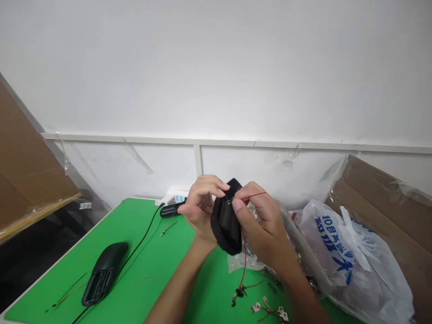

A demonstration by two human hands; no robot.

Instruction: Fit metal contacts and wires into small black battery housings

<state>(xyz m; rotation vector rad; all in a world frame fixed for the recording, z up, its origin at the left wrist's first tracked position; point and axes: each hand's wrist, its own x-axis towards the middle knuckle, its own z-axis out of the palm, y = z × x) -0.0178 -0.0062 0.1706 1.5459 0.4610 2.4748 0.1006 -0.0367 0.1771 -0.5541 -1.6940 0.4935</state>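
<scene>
A black plastic housing (227, 227) with a hollow, open side is held up over the table. My left hand (201, 209) grips it from the left, fingertips bent over its upper end. At that same end my right hand (265, 220) pinches a thin red wire (243, 258) between thumb and forefinger. One bit of the wire sticks out to the right above the fingers, while a length hangs down to a small dark part (239, 291) on the table. Where the wire meets the housing is hidden by my fingertips.
A similar black housing (105, 272) with a cable lies at left on the green table (148, 274). Behind are another black piece (170, 210) and a white power strip (175, 195). Small metal pieces (266, 309), a white plastic bag (357, 256) and cardboard (388, 202) are at right.
</scene>
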